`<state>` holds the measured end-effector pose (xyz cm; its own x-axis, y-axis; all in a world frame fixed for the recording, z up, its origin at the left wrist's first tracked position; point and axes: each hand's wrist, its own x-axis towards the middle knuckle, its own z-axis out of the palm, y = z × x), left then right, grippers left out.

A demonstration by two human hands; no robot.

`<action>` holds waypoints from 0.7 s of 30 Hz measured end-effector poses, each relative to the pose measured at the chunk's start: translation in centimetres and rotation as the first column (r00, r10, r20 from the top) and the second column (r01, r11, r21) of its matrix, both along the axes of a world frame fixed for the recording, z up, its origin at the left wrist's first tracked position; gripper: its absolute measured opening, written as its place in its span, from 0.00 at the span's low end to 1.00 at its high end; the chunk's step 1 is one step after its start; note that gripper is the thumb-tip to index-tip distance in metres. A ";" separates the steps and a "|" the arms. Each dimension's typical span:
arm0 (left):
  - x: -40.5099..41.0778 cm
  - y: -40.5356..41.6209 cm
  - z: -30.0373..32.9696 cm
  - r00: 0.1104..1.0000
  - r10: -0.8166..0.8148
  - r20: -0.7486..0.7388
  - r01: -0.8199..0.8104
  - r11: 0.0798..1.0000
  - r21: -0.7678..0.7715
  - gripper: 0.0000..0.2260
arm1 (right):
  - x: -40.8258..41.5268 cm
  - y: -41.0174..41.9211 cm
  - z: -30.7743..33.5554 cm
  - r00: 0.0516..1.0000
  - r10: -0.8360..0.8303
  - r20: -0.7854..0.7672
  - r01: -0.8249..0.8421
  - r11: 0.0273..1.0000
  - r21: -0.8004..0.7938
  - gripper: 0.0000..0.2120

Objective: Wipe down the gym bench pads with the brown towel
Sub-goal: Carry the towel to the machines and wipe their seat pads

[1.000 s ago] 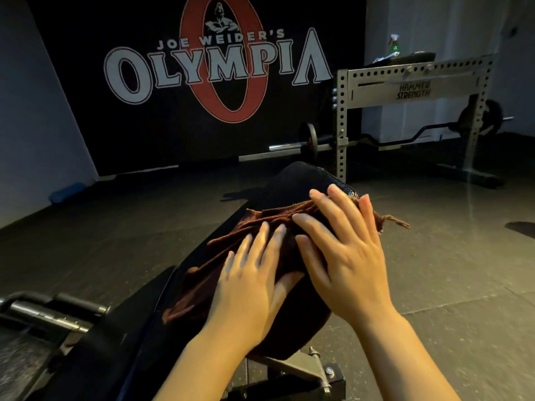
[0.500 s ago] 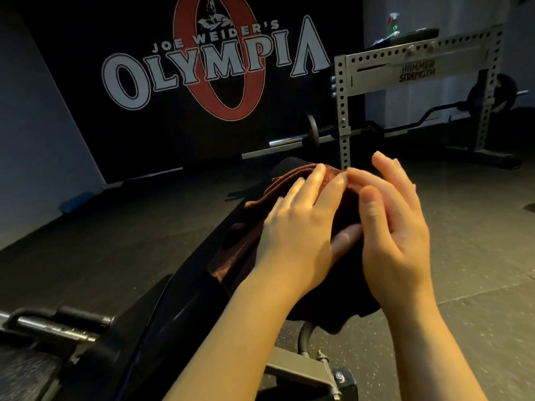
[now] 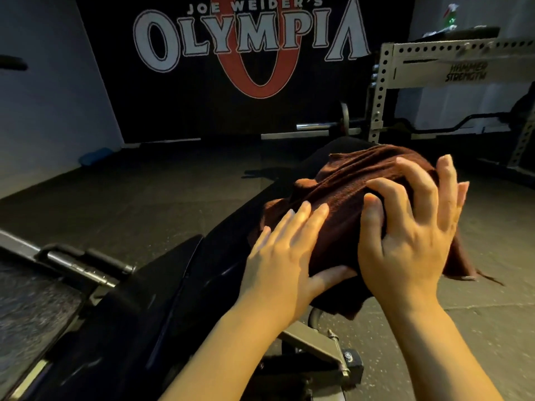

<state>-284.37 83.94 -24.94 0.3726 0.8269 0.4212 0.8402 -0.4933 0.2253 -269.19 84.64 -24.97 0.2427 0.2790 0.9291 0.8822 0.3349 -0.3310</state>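
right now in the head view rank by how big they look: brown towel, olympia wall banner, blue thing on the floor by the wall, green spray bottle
1. Olympia wall banner, largest
2. brown towel, though it lies much nearer the camera
3. blue thing on the floor
4. green spray bottle, smallest; both small ones are far off

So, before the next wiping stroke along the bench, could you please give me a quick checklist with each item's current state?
1. Brown towel lies on the bench pad: ok.
2. Left hand flat on the towel, fingers straight: ok.
3. Right hand on the towel, fingers spread and bent over it: ok.
4. Towel spread flat: not ok, it is bunched, one edge hanging off the right side.
5. Far end of the pad covered: ok.
6. Pad nearer the camera already wiped: cannot tell.
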 end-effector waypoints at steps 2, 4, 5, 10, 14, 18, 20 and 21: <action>-0.8 0.0 -0.6 1.000 -0.007 0.005 0.007 0.999 0.036 0.40 | -0.7 0.0 -0.3 0.998 -0.045 0.038 0.044 0.999 0.015 0.15; -1.4 0.0 -1.3 1.000 -0.004 0.016 0.003 0.999 0.054 0.41 | -1.2 0.0 -0.6 0.991 -0.094 0.090 0.093 0.996 0.012 0.15; -1.8 0.1 -1.6 1.000 -0.001 0.013 0.000 0.998 0.070 0.40 | -1.5 0.0 -0.8 0.986 -0.117 0.118 0.117 0.993 0.013 0.15; -4.5 -0.2 -3.5 1.000 0.024 -0.012 -0.022 0.987 0.158 0.31 | -3.6 -0.3 -1.9 0.970 -0.115 0.216 0.115 0.993 0.009 0.15; -7.9 -1.2 -5.5 0.997 0.073 -0.024 -0.072 0.997 0.040 0.32 | -6.6 -1.2 -2.7 0.940 -0.071 0.334 0.094 0.994 -0.055 0.13; -11.5 -2.7 -7.2 0.978 0.199 -0.065 -0.204 0.976 -0.077 0.32 | -10.4 -2.3 -4.1 0.874 0.071 0.481 0.047 0.973 -0.228 0.11; -12.7 -3.4 -7.6 0.963 0.240 -0.121 -0.255 0.958 -0.127 0.31 | -11.8 -2.8 -4.7 0.832 0.146 0.535 0.036 0.948 -0.316 0.13; -13.1 -3.8 -7.5 0.958 0.252 -0.139 -0.272 0.952 -0.144 0.31 | -12.2 -3.0 -4.8 0.819 0.166 0.549 0.047 0.935 -0.352 0.14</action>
